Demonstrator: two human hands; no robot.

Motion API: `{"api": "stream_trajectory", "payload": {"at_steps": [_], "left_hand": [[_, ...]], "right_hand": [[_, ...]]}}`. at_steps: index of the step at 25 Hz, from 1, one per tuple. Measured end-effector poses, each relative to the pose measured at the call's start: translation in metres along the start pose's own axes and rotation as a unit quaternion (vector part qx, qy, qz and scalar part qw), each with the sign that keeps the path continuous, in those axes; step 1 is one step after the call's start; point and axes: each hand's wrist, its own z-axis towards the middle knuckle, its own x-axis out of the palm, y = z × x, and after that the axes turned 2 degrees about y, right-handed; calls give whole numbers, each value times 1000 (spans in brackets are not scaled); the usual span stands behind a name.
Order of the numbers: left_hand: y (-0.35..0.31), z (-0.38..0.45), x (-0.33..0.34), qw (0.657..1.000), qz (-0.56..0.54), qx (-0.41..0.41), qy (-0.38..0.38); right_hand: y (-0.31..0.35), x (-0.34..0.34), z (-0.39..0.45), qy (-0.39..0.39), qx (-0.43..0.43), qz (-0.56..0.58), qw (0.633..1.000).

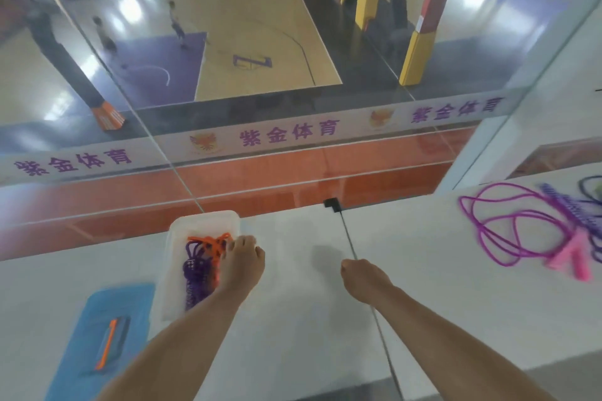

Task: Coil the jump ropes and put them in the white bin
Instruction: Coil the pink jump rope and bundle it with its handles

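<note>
Left hand (241, 265) down at the right rim of the white bin (182, 231), fingers (242, 242) curled together over the edge, touching the orange rope (211, 242); cannot tell whether pinching it or merely resting on it. Purple rope (193, 277) bundled just beside the orange one, both inside the bin. Right hand (365, 280) out over bare white counter (423, 270), fingers (347, 267) folded in toward the palm, nothing visible in them, though blur hides the detail. Further right on the counter, well apart from both hands: a loose magenta jump rope (508, 228), sprawled in uncoiled loops, pink handles (573, 259) lying together at its near end. More dark purple rope (589, 185) at the frame's right edge, too blurred to sort out. Left of the bin, a blue mat (81, 335) carrying a dark object with an orange stripe (109, 343).
</note>
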Motion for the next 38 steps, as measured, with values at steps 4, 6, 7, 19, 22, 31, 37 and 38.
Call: {"api": "stream_trajectory", "payload": {"at_steps": [4,6,7,19,22,31,37,38], "left_hand": [[-133,-67,12,998,3,27,52],[-194,-84,19,994,11,57,94],[-223,-92,21,992,14,67,110],[-465,-85,94,952,22,220,212],[-528,-74,132,942,18,244,228],[-764,-25,277,951,-34,185,245],[-805,-1,325,935,129,198,266],[-804,0,321,937,132,197,257]], "right_hand": [[-133,-27,-54,-17,-7,40,999],[-188,-41,-73,-38,2,61,997],[-214,-48,-83,-43,9,65,997],[-452,-69,-122,-53,141,136,979],[-519,-81,-104,-35,149,151,977],[-699,-122,-46,31,147,174,973],[-745,-144,-14,-5,87,198,976],[-743,-150,-8,-13,73,199,977]]}}
